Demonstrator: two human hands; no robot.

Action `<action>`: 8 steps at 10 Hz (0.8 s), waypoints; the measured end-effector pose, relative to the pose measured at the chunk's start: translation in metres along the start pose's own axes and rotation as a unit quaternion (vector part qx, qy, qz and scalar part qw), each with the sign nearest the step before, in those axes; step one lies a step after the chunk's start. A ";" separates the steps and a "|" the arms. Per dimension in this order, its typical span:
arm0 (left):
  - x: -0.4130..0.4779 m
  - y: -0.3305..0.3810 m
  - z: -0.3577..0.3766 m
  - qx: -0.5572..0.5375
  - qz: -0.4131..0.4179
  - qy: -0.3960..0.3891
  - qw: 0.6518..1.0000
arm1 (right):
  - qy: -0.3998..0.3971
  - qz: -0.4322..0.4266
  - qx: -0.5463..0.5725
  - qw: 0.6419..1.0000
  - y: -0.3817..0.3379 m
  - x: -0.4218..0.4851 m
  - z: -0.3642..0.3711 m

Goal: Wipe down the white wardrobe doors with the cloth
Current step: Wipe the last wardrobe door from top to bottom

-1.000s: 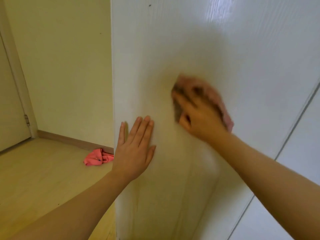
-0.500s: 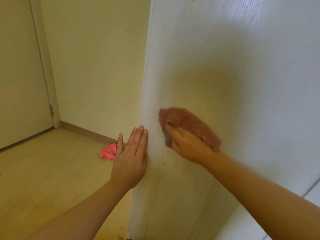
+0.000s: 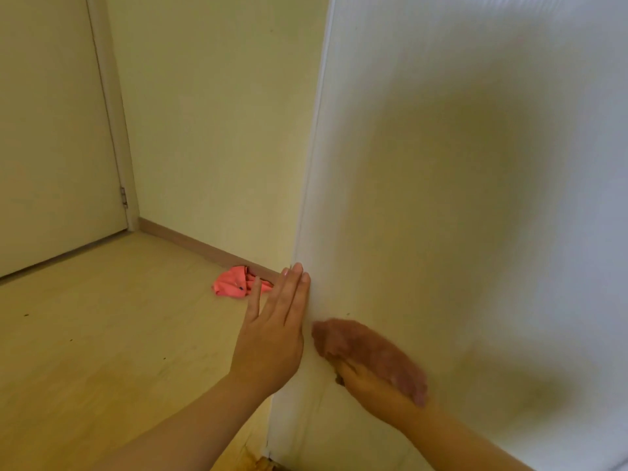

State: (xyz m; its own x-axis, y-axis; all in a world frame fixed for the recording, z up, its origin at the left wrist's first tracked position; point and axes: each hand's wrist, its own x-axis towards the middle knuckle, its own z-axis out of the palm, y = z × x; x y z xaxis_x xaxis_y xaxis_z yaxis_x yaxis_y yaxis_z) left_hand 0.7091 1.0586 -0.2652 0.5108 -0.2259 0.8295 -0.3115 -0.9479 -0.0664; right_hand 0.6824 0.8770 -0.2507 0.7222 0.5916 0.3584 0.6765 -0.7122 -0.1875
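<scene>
Head view: the door (image 3: 441, 164) fills the frame from 12 round to 5 o'clock, its left edge running down toward 6, and a broad soft shadow lies across its middle. The cloth (image 3: 360, 345), dull red and blurred with motion, sits low on the door near that edge, at about 5 o'clock of the frame. The right grip (image 3: 370, 385) holds the cloth pressed against the panel, its fingers hidden under the bunched fabric. The left grip (image 3: 272, 338) is released and holds nothing: fingers straight and together, pointing to 12, their side resting along the door's edge, with the cloth just beside it at 4 o'clock. Past that grip, at its 11 o'clock, a pink rag (image 3: 234, 282) lies crumpled on the floor (image 3: 102, 334) against the skirting (image 3: 204, 248), with the wall (image 3: 221, 113) above it. A second door (image 3: 51, 130) stands shut at 9 o'clock, a hinge (image 3: 124, 197) on its frame. The cloth looks light, soft and limp, so it will fold and slide under the palm rather than hold a shape. It is probably best taken as a wad in the palm, with the loose corners gathered in so none trails. The door looks smooth and stiff but may swing if pushed, which the left grip at the edge seems placed to check
</scene>
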 end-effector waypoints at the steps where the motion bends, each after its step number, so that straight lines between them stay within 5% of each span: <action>1: -0.009 0.000 0.006 -0.001 0.003 -0.020 1.000 | -0.004 0.058 0.054 0.997 -0.015 0.031 -0.036; 2: -0.011 0.002 0.013 0.005 0.009 -0.027 1.000 | 0.253 -0.001 -0.119 0.960 -0.025 0.068 -0.064; 5: -0.009 -0.011 0.006 -0.009 0.039 -0.034 0.999 | -0.032 -0.016 0.061 0.997 0.013 -0.003 0.030; 6: -0.009 -0.006 0.005 -0.019 0.030 -0.026 0.999 | 0.111 -0.056 0.094 0.988 0.007 0.022 -0.009; 7: -0.007 -0.008 0.007 -0.006 0.035 -0.020 0.999 | 0.171 -0.064 0.008 0.983 -0.011 0.058 -0.035; 8: -0.020 -0.014 0.010 0.014 0.028 -0.037 0.999 | 0.082 0.053 0.116 0.988 -0.013 0.058 -0.017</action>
State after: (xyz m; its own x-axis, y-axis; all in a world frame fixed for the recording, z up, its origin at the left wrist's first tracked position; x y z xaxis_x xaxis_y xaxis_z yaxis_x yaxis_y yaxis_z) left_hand 0.7114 1.0737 -0.2865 0.5517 -0.2946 0.7803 -0.3200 -0.9387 -0.1281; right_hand 0.7127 0.9141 -0.2118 0.7708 0.4347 0.4657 0.6264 -0.6502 -0.4299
